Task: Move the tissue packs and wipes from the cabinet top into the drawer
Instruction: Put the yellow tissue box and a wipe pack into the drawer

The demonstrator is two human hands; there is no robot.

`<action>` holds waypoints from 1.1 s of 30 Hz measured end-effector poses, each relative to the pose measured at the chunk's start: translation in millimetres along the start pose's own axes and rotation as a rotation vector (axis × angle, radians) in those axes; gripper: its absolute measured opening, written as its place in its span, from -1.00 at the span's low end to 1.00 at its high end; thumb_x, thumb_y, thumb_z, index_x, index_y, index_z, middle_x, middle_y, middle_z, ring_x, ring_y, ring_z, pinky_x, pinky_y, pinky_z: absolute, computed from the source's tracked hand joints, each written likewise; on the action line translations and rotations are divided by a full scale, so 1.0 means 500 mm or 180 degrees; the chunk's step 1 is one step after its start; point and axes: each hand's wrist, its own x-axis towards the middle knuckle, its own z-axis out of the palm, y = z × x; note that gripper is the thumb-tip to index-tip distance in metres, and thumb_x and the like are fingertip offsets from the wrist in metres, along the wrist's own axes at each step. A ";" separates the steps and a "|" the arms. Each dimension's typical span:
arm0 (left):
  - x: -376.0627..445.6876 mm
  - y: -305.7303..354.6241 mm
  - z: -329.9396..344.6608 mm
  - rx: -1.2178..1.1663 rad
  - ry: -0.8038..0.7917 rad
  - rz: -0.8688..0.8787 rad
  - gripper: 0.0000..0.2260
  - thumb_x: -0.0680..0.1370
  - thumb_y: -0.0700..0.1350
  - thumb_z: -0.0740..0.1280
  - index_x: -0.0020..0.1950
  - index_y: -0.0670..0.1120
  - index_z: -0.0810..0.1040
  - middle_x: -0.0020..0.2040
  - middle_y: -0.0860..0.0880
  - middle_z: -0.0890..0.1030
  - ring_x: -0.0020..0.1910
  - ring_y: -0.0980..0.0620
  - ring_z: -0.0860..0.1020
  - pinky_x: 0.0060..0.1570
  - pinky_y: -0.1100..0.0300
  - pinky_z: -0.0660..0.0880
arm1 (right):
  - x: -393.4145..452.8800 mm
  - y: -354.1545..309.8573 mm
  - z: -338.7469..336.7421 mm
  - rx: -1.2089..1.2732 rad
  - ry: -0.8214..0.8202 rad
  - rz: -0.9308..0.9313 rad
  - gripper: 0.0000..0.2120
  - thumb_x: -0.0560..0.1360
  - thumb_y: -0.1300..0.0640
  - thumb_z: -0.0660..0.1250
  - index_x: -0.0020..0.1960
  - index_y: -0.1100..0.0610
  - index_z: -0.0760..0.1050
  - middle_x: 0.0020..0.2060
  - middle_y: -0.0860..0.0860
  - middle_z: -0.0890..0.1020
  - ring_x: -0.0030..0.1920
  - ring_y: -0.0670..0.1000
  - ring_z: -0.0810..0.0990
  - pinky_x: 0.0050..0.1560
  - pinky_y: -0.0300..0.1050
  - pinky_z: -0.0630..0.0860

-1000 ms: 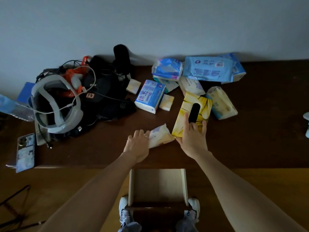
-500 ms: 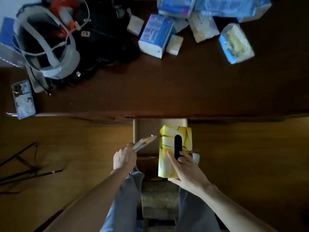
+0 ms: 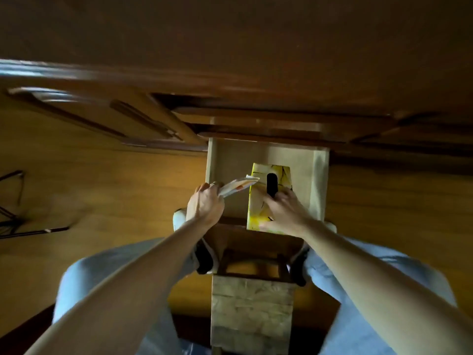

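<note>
The pale wooden drawer stands pulled out below the dark cabinet top. Over its right half my right hand grips a yellow tissue box with a black oval slot, fingers lying across the top. My left hand pinches a small white tissue pack by one end, held slanted over the drawer's left side beside the yellow box. The other tissue packs and wipes on the cabinet top are out of view.
A lower wooden drawer or box juts out between my knees. The cabinet front spreads to both sides. Dark cables or a stand lie on the floor at the left.
Both hands have carried the yellow box and the small pack from the cabinet top down over the open drawer. The view has tilted down, so the cabinet-top items have left the frame.
</note>
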 end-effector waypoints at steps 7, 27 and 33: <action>0.140 -0.094 0.145 0.0204 0.1268 0.0822 -0.50 0.50 0.06 0.41 0.42 -0.03 0.50 0.11 -0.10 0.55 0.08 -0.14 0.47 -0.11 0.00 0.53 | 0.181 0.081 0.171 -0.0314 0.0136 -0.0252 0.00 0.42 -0.37 0.41 0.65 -0.03 0.01 0.22 0.15 0.63 0.26 0.21 0.59 0.52 0.18 0.15; 0.111 -0.186 0.183 -0.0331 0.1650 -0.0137 -0.33 0.43 0.22 0.39 0.39 -0.11 0.31 0.20 -0.14 0.38 0.18 -0.22 0.50 0.16 -0.11 0.46 | 0.162 0.074 0.181 0.1310 0.0728 0.1377 -0.21 0.59 -0.22 0.31 0.66 0.00 0.02 0.58 0.11 0.32 0.50 0.22 0.39 0.43 0.14 0.37; 0.147 -0.242 0.222 -0.0454 0.1334 -0.0361 -0.29 0.47 0.28 0.33 0.47 -0.05 0.20 0.32 -0.11 0.27 0.27 -0.20 0.41 0.26 -0.11 0.41 | 0.252 0.047 0.232 0.1388 0.0359 0.1690 0.02 0.59 -0.24 0.33 0.63 -0.07 -0.42 0.59 0.12 0.29 0.13 0.23 0.66 -0.17 -0.02 0.65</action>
